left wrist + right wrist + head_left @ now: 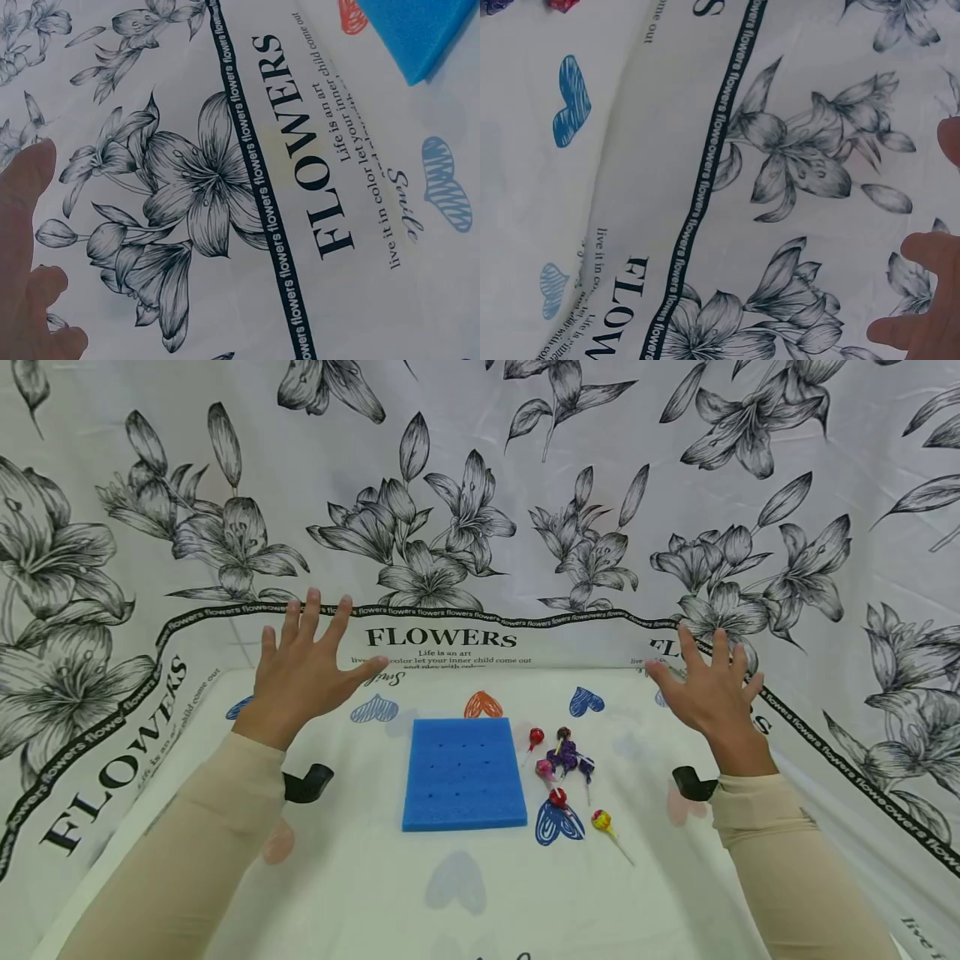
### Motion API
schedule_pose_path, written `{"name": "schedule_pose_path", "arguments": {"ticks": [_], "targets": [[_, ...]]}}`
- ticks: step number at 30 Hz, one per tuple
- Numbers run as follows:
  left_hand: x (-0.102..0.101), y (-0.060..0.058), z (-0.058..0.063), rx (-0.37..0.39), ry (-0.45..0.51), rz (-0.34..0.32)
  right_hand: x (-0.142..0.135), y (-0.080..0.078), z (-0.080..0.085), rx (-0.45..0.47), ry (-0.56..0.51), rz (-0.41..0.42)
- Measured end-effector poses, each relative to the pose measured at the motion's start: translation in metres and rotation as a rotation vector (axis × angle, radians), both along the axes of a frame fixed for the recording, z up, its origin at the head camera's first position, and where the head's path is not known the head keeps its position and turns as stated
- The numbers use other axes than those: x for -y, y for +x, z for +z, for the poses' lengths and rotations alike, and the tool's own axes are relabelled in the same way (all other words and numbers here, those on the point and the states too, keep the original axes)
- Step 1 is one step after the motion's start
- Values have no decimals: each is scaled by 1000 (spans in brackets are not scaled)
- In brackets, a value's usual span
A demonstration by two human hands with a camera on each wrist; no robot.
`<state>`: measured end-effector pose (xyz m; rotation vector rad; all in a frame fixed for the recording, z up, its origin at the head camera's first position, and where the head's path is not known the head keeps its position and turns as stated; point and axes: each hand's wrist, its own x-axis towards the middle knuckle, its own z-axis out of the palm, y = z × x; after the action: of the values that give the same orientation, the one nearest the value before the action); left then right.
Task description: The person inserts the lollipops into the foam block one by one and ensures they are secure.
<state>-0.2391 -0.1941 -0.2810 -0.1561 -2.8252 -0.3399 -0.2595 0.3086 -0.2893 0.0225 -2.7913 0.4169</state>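
My left hand is held up at the left with its fingers spread, holding nothing. On the other side my right hand is raised the same way, fingers apart and nothing in it. Between them a blue foam block with rows of small holes lies flat on the table. Just right of the block, several wrapped lollipops lie in a loose group, among them a red lollipop, a pink lollipop and a purple lollipop. A yellow lollipop lies nearer, its stick pointing front right.
The table has a white cloth printed with hearts. Behind and at the sides hangs a white curtain with black flower drawings and lettering. A corner of the blue block shows in the left wrist view.
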Motion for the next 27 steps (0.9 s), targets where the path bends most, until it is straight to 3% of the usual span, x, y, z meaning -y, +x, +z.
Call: {"name": "schedule_pose_path", "arguments": {"ticks": [14,22,27], "targets": [[-9,37,4,-155,49,-34,16,17,12,-98,15,55],[-18,57,-3,-249,285,-140,21,21,16,-114,8,72],[-23,62,-18,-281,409,-209,23,21,17,-147,8,82]]}}
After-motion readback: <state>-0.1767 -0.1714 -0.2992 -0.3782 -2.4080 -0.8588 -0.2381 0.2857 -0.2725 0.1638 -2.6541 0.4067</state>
